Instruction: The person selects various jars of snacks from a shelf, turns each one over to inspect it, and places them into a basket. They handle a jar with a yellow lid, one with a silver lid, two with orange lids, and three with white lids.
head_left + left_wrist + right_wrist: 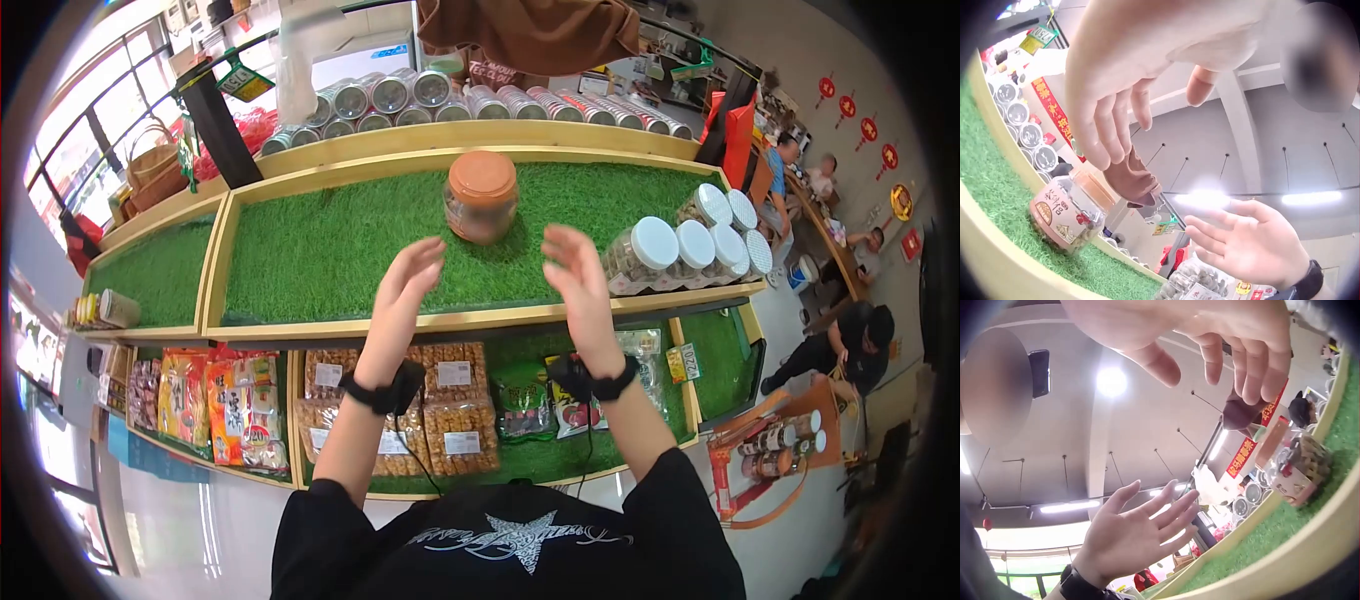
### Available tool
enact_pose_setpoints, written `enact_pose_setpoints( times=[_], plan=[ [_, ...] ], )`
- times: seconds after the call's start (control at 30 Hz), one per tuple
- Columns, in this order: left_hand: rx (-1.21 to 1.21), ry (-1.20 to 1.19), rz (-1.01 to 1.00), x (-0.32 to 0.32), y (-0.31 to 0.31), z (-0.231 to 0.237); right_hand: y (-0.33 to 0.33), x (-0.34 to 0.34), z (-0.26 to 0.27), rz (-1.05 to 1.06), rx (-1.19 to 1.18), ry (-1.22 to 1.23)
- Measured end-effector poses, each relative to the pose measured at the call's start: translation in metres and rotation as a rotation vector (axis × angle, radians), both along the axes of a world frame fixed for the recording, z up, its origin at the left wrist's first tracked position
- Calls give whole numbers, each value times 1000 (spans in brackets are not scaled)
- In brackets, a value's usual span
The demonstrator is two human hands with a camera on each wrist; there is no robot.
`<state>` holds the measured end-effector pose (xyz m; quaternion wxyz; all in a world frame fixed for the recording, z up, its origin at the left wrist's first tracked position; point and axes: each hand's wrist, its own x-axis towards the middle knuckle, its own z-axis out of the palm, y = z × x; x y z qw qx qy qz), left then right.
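A clear plastic jar [482, 205] with an orange-brown lid stands upright on the green turf shelf [330, 250], beyond both hands. In the left wrist view the same jar [1066, 215] shows a pink label and pale contents. My left hand [405, 285] is held over the shelf's front edge, left of the jar, its fingers loosely bent around nothing. Opposite it, my right hand [582, 280] hovers to the right of the jar with thumb and fingers apart. Both palms turn toward each other, and a gap separates each from the jar.
Several white-lidded jars [655, 245] stand at the shelf's right end. Rows of cans [390, 97] lie behind a wooden ledge. Below, a lower shelf carries packaged snacks [455, 395] and bags [245, 405]. A brown cloth [530, 35] hangs above; people [850, 345] sit at the right.
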<state>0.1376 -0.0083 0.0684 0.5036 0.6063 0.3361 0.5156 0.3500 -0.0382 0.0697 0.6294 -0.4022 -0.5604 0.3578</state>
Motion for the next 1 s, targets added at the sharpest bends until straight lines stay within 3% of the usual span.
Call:
enact_pose_setpoints(
  times=[0.13, 0.2, 0.27, 0.33, 0.47, 0.53, 0.67, 0.73, 0.83, 0.9, 1.0],
  plan=[
    [32, 25, 70, 29, 63, -31, 88, -4, -16, -120, -6, -51],
    [10, -86, 56, 42, 85, -55, 128, -4, -33, -223, -106, -113],
    [-4, -165, 24, 52, 92, -61, 152, -4, -44, -239, -71, -143],
    [-12, -88, 62, 55, 98, -66, 154, -13, -41, -186, -193, -43],
    [36, -1, 83, 55, 94, -68, 139, -13, -26, 1, -196, 58],
    [-12, 8, 92, 57, 87, -58, 125, -16, -15, -29, -266, 66],
    [-93, -29, 117, 58, 79, -54, 108, -18, -29, 40, -149, 133],
    [-143, -178, 15, 55, 71, -49, 95, -23, -41, -16, -56, 74],
    [-265, -200, -106, 47, 53, -30, 65, -29, -27, 1, -137, 189],
    [-228, -191, -108, 46, 37, -24, 42, -33, -12, 63, -214, 264],
    [-140, -149, -96, 41, 12, -16, 9, -33, 2, 38, -138, 234]
  ],
)
